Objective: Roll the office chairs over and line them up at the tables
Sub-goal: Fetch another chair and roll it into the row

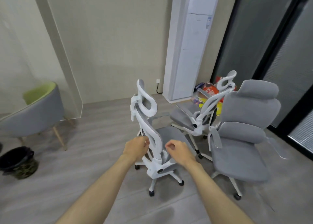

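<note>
Grey wood-look flooring (88, 157) runs under both forearms, which reach forward side by side. The left hand (135, 147) has its fingers curled right at the white back frame of the nearest mesh office chair (157, 144); whether they actually touch or grip the frame cannot be told. The right hand (179, 150) hovers just to the other side of that backrest, over the grey seat, fingers loosely curled and holding nothing. This chair stands between the two hands, turned side-on on its castors, headrest rising above them.

To the right of the right hand sits a padded grey office chair (240, 139), its seat facing the person. Beyond the right hand, a second white-framed mesh chair (201, 120) stands close to the other two. Behind it lies a heap of colourful packages (210, 91) at the foot of a tall white floor-standing air conditioner (191, 46), beside dark glass panels (271, 54).

Well to the left of the left hand are a black-lined camouflage bin (17, 162) and, farther back, a grey tub armchair (33, 115) with a green interior against the beige wall.
</note>
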`<state>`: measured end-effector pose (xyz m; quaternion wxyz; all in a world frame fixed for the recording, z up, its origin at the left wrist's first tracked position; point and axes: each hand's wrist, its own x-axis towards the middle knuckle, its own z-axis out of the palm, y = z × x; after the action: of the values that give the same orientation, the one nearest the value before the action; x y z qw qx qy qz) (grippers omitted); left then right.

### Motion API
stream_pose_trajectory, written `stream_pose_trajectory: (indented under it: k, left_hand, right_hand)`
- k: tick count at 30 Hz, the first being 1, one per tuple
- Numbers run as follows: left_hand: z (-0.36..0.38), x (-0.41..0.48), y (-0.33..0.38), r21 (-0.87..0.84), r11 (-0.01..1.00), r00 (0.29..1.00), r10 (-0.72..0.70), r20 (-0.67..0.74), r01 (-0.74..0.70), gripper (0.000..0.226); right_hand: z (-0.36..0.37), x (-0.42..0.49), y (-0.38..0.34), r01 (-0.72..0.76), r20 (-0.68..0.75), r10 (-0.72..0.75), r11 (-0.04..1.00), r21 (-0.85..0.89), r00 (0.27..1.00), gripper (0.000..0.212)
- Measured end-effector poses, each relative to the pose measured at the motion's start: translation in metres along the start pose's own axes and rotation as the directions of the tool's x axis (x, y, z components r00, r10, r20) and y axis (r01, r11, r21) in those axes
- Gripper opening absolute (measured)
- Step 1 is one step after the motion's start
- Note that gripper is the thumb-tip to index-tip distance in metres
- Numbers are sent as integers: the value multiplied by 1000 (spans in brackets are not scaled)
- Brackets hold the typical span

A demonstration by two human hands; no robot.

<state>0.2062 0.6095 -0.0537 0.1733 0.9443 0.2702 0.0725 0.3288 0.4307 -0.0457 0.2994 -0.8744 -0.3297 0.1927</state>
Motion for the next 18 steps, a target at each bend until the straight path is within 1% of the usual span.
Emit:
stream_pose_trajectory:
  k: [4,6,8,11,14,16,18]
  left_hand:
    - [-12,82,-12,18,1000,997,12,-71,-11,23]
    - [-20,123,-16,8,1000,992,20,-125,-19,22]
    - [-32,165,-21,34,998,980,50,-192,-44,20]
    - [-53,231,-31,65,994,947,107,-301,-92,19]
    - [-68,288,-39,64,984,923,180,-339,-168,14]
    - [-70,318,-47,83,972,903,236,-359,-221,15]
    - [-71,343,-55,87,967,908,255,-331,-240,18]
  right_hand:
    - [1,86,-13,44,-9,-43,998,42,999,14]
    - [-2,124,-22,87,-25,-85,994,65,996,17]
    - [-7,165,-30,138,-47,-134,986,89,990,18]
    - [-16,227,-42,230,-169,-205,963,141,964,21]
    - [-30,279,-54,243,-244,-201,957,156,949,19]
    - [-35,306,-60,227,-232,-182,957,182,955,17]
    - [-34,329,-67,222,-177,-188,955,197,966,15]
